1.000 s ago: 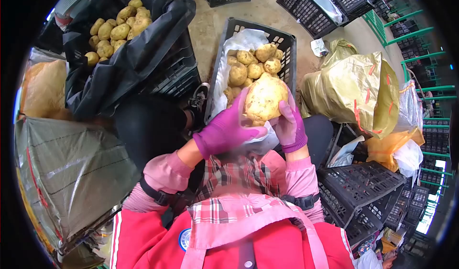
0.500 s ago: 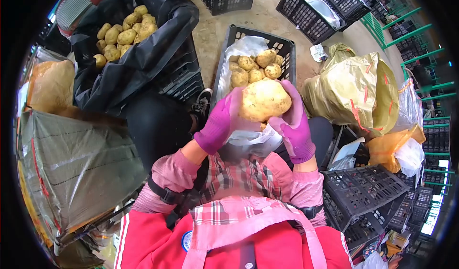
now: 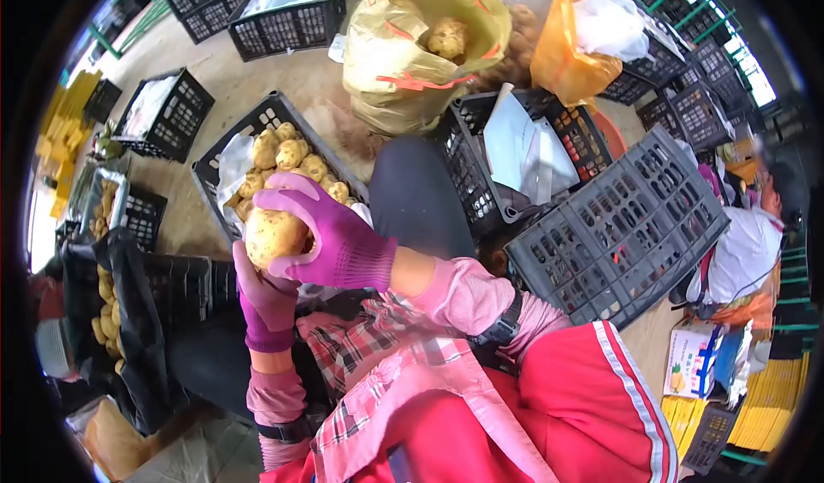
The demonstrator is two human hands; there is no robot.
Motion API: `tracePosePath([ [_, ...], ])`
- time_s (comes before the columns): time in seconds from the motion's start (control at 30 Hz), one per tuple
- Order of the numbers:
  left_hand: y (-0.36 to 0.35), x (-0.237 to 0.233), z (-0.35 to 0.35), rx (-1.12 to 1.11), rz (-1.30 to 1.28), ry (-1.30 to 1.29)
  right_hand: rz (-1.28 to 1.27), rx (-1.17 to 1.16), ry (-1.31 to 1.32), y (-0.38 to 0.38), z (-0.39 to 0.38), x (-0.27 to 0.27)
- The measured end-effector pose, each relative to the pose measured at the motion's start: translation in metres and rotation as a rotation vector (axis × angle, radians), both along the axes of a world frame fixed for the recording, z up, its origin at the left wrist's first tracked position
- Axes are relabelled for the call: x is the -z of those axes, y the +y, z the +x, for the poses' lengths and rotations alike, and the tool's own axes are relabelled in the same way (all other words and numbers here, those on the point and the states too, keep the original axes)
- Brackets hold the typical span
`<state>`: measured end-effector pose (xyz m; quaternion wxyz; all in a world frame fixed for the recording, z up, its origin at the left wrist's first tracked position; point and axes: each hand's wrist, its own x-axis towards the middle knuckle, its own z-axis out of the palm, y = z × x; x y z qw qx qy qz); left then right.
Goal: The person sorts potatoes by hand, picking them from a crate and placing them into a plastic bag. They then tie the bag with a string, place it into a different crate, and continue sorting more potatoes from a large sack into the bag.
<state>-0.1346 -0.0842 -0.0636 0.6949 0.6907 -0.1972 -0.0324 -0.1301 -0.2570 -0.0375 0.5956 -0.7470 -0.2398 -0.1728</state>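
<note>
A large pale-yellow potato (image 3: 273, 236) is held between my two hands in purple gloves, above the near end of a black plastic crate (image 3: 255, 123). My right hand (image 3: 343, 236) curls over its top and right side, thumb across the front. From below and the left, my left hand (image 3: 264, 301) supports it with the fingers against its side. Part of the potato is hidden by the gloves. Several smaller, soil-marked potatoes (image 3: 292, 153) lie in the crate on a white plastic liner (image 3: 235, 167).
Beyond my knee stands a gold woven sack (image 3: 386, 97) with a potato inside. An empty-looking black crate (image 3: 614, 234) lies tilted at right, beside a crate holding light sheets (image 3: 519, 153). A black-lined crate (image 3: 142, 320) of potatoes stands at left. Lined crates (image 3: 283, 28) stand farther back.
My view has swung to the right, so the crate and hands appear farther left. The potato stays in both hands, and my right hand now covers more of its top.
</note>
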Motion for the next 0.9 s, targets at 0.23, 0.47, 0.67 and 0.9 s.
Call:
tracePosePath([
  [0.23,-0.007,0.010,-0.017,-0.209,-0.093,0.221,-0.021,-0.014,0.045,-0.005,-0.020,0.007],
  [0.47,-0.007,-0.002,-0.026,-0.282,0.505,-0.200,-0.056,0.158,0.128,-0.009,-0.029,0.006],
  [0.67,-0.019,0.027,-0.029,-0.176,-0.060,0.428,-0.004,0.190,0.120,-0.029,-0.037,0.024],
  [0.9,-0.019,-0.007,-0.026,-0.509,-0.110,0.204,0.286,-0.102,0.554,-0.021,-0.018,0.033],
])
